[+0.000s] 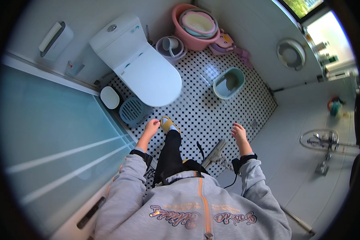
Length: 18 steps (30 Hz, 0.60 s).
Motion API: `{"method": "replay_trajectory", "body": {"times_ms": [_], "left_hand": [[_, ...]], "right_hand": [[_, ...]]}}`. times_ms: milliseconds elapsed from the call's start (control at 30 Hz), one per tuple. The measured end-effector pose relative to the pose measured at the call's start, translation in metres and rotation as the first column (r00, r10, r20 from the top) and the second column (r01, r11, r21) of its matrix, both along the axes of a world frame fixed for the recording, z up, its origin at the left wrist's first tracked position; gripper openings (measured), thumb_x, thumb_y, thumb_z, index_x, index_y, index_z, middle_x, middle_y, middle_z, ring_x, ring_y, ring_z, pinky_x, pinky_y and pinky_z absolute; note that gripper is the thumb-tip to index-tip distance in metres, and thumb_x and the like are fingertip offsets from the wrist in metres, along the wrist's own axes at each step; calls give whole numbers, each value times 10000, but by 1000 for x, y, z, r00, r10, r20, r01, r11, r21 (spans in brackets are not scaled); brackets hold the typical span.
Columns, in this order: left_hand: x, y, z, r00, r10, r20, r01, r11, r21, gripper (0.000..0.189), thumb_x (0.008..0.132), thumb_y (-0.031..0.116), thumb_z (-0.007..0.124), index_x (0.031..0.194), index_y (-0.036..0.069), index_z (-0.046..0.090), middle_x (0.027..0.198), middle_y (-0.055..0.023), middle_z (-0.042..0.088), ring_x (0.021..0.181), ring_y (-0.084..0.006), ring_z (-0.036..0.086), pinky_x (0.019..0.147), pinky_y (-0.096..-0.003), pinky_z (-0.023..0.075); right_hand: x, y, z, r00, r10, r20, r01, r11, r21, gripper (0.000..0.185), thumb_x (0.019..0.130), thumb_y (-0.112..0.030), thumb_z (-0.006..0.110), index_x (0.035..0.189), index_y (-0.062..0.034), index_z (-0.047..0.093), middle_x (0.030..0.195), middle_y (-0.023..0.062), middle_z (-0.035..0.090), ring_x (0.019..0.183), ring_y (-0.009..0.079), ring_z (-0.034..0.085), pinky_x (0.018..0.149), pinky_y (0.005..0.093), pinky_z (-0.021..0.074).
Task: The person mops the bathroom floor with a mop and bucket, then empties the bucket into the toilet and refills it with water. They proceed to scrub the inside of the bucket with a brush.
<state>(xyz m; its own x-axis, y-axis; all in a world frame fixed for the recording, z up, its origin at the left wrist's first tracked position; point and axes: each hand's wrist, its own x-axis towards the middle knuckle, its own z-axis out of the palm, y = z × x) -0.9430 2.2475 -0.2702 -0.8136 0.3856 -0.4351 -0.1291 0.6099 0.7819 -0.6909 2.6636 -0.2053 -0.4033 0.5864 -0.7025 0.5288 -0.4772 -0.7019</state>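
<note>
My left hand (152, 126) hangs over the tiled floor beside my slippered foot (170, 124), its fingers curled loosely and nothing seen in them. Nearest to it on the left stands a blue slotted plastic stool (132, 111). On the other side, my right hand (238, 132) is held in the air with its fingers apart, holding nothing. Below and between the hands, a mop with a metal-coloured head (217, 151) lies low by my legs. A toilet with its lid down (156, 81) stands ahead.
A light green oval tub (229, 83) sits on the floor ahead right. Stacked basins (195, 25) and a lilac bucket holding a jug (169, 48) stand behind the toilet. A white-lidded bin (109, 97) is by the frosted glass door (57, 120). A shower fitting (324, 141) juts from the right wall.
</note>
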Motion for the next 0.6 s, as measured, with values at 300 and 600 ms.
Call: {"method": "replay_trajectory", "body": {"times_ms": [300, 600], "left_hand": [[-104, -31, -81, 892, 354, 282, -344, 935, -87, 300, 826, 266, 588, 933, -9, 643, 833, -115, 669, 771, -195, 630, 697, -320, 482], [-152, -5, -122, 557, 690, 462, -723, 677, -137, 417, 897, 284, 517, 1154, -44, 537, 1155, -134, 580, 1076, -203, 540, 897, -291, 408]], "right_hand": [[-294, -35, -28, 844, 534, 48, -530, 845, -68, 315, 824, -130, 524, 1123, -55, 587, 863, 70, 644, 760, 141, 613, 657, 261, 479], [-441, -69, -145, 587, 717, 376, -810, 515, 282, 419, 789, -212, 578, 1126, 37, 550, 826, 114, 653, 756, 186, 625, 682, 297, 485]]}}
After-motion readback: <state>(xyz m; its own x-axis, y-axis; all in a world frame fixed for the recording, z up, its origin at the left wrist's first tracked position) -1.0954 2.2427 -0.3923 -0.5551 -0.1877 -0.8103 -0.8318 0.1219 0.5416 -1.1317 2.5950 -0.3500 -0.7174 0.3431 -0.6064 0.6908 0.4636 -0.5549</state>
